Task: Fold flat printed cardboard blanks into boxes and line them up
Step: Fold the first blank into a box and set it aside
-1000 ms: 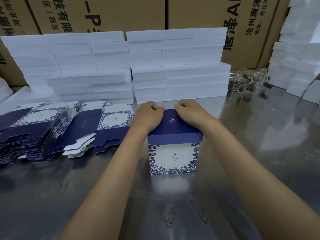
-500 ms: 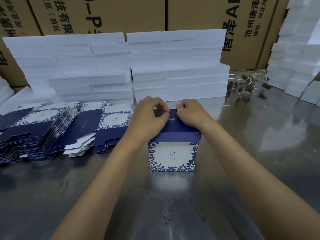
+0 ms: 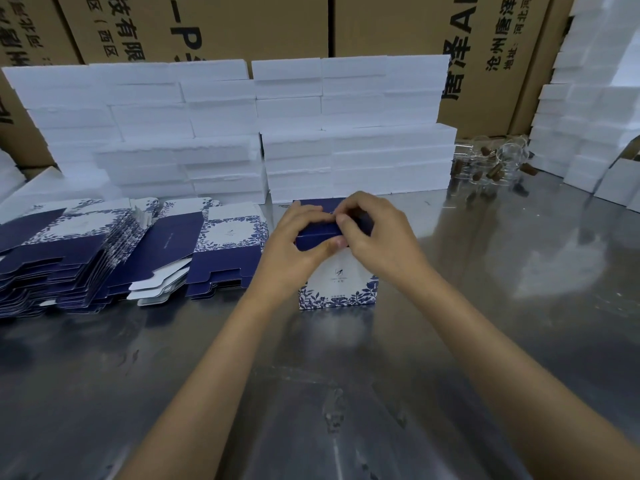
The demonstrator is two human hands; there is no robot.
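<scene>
A folded box (image 3: 337, 289) stands upright on the steel table (image 3: 485, 306), white with blue floral print and a navy lid flap. My left hand (image 3: 298, 244) grips the lid's front edge from the left, thumb under the flap. My right hand (image 3: 374, 230) pinches the same navy flap from the right, fingers curled over its top. The hands hide most of the lid. Flat printed blanks (image 3: 86, 251) lie fanned in stacks at the left of the table.
White foam blocks (image 3: 270, 133) are stacked in a wall behind the box, with more (image 3: 588, 116) at the far right. Brown shipping cartons (image 3: 381, 26) stand behind them. Small glass bottles with corks (image 3: 491, 164) lie at the back right.
Both hands have shifted from pressing the lid's rear edge to gripping its front flap, closer together. The box sits in the same spot.
</scene>
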